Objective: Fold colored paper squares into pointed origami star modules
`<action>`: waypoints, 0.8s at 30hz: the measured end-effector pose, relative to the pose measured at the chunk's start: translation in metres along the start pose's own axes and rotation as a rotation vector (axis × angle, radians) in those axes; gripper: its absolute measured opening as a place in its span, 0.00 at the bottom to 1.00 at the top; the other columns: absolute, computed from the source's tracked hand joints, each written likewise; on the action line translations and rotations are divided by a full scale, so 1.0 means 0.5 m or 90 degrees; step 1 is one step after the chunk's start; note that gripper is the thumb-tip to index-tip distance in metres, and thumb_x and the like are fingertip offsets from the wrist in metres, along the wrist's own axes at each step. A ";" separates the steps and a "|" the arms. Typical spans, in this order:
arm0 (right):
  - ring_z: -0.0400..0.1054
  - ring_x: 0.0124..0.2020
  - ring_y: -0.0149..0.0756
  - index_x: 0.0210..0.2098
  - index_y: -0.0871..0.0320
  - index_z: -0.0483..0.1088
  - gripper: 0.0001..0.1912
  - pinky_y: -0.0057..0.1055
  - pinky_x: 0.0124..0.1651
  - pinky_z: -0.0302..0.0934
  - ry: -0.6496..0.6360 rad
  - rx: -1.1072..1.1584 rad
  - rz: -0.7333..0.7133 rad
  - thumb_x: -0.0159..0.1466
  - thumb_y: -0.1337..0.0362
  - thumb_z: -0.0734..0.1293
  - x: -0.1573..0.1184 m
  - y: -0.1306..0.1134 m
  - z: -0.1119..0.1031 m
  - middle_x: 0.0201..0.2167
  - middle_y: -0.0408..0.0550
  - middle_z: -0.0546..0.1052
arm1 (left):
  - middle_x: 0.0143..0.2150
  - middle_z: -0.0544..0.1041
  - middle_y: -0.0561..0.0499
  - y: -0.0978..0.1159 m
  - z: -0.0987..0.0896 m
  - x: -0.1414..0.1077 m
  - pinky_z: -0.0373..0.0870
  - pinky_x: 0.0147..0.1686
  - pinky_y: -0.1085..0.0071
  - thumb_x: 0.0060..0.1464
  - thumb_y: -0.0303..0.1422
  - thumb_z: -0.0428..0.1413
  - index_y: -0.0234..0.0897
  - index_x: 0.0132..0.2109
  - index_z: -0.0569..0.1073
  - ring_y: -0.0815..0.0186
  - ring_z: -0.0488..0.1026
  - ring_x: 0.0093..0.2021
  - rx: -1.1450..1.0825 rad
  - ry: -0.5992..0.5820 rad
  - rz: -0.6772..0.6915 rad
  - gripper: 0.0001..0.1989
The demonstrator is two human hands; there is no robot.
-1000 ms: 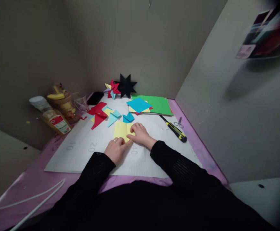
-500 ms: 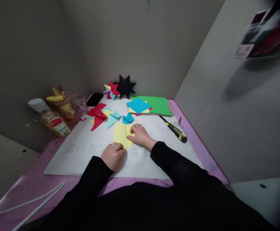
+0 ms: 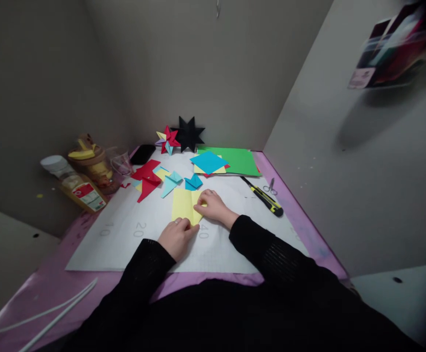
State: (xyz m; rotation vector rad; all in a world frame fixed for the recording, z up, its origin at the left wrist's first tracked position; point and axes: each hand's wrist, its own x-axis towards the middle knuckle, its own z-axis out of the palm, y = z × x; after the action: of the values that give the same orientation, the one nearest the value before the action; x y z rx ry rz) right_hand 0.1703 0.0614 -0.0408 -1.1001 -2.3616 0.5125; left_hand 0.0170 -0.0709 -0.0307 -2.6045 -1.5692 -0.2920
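A yellow sheet of paper (image 3: 182, 204) with an upright crease down its middle lies in front of me. My right hand (image 3: 215, 208) is closed on its right part, thumb and fingertips together at the paper, and the lower right corner looks folded in. My left hand (image 3: 177, 239) presses on the near edge, fingers curled and the index finger reaching towards the lower right corner. Just beyond the sheet lie folded paper pieces: a blue one (image 3: 193, 182), a light blue one (image 3: 171, 183) and a red one (image 3: 149, 187).
Coloured sheets (image 3: 240, 161) are stacked at the back right. A box cutter (image 3: 266, 199) and small scissors (image 3: 270, 187) lie on the right. A black paper star (image 3: 188, 133) and a multicoloured one (image 3: 168, 140) stand behind. A bottle (image 3: 77, 186), cup (image 3: 94, 164) and phone (image 3: 143, 154) are left.
My left hand has slid right along the near edge of the yellow sheet, its index finger now at the lower right corner. My right hand has stayed at the right part.
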 end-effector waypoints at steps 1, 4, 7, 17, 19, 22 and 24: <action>0.59 0.40 0.36 0.26 0.58 0.68 0.09 0.33 0.47 0.52 0.002 0.011 0.004 0.56 0.59 0.66 0.001 0.002 0.000 0.34 0.46 0.67 | 0.35 0.68 0.47 -0.002 0.001 -0.001 0.63 0.33 0.66 0.53 0.22 0.47 0.42 0.53 0.69 0.62 0.64 0.34 -0.008 0.000 -0.004 0.21; 0.59 0.41 0.37 0.24 0.58 0.69 0.08 0.33 0.48 0.52 0.010 0.016 0.010 0.55 0.60 0.67 0.004 0.006 0.002 0.36 0.47 0.68 | 0.37 0.68 0.46 -0.003 0.003 -0.005 0.64 0.35 0.64 0.53 0.22 0.48 0.43 0.53 0.69 0.61 0.64 0.36 -0.028 0.004 -0.020 0.22; 0.59 0.41 0.37 0.23 0.57 0.69 0.06 0.34 0.48 0.53 0.002 0.002 0.011 0.54 0.62 0.67 0.004 0.005 0.004 0.37 0.47 0.68 | 0.44 0.68 0.42 0.000 0.006 -0.007 0.66 0.42 0.59 0.51 0.21 0.48 0.42 0.53 0.69 0.57 0.65 0.45 -0.049 0.021 -0.028 0.23; 0.58 0.42 0.39 0.23 0.57 0.68 0.06 0.35 0.47 0.54 -0.004 -0.025 0.017 0.54 0.63 0.66 0.002 -0.004 0.006 0.38 0.47 0.67 | 0.52 0.68 0.38 0.015 0.024 -0.011 0.64 0.50 0.52 0.50 0.18 0.46 0.31 0.52 0.68 0.49 0.60 0.57 -0.029 -0.005 -0.049 0.22; 0.58 0.42 0.39 0.22 0.57 0.68 0.06 0.35 0.47 0.54 -0.004 -0.029 0.020 0.54 0.63 0.66 0.003 -0.003 0.007 0.37 0.47 0.67 | 0.49 0.70 0.38 0.022 0.015 -0.010 0.65 0.48 0.53 0.52 0.19 0.46 0.32 0.51 0.69 0.51 0.63 0.53 -0.018 0.001 -0.064 0.20; 0.57 0.42 0.39 0.22 0.57 0.68 0.06 0.34 0.47 0.54 0.001 -0.035 0.020 0.54 0.63 0.66 0.003 -0.005 0.008 0.37 0.47 0.67 | 0.41 0.71 0.41 0.035 -0.004 -0.004 0.66 0.44 0.58 0.56 0.22 0.46 0.31 0.50 0.69 0.57 0.67 0.44 -0.010 -0.005 -0.078 0.16; 0.57 0.42 0.39 0.23 0.57 0.68 0.06 0.34 0.47 0.54 0.006 -0.036 0.018 0.54 0.63 0.66 0.002 -0.006 0.007 0.37 0.47 0.67 | 0.38 0.71 0.43 0.043 -0.016 0.002 0.67 0.41 0.61 0.56 0.22 0.46 0.31 0.49 0.69 0.58 0.67 0.41 -0.002 -0.025 -0.083 0.15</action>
State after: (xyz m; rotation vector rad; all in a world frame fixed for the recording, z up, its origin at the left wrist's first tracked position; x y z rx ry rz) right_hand 0.1660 0.0599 -0.0420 -1.1607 -2.3681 0.4517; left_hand 0.0354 -0.0812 -0.0219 -2.5293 -1.7556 -0.2545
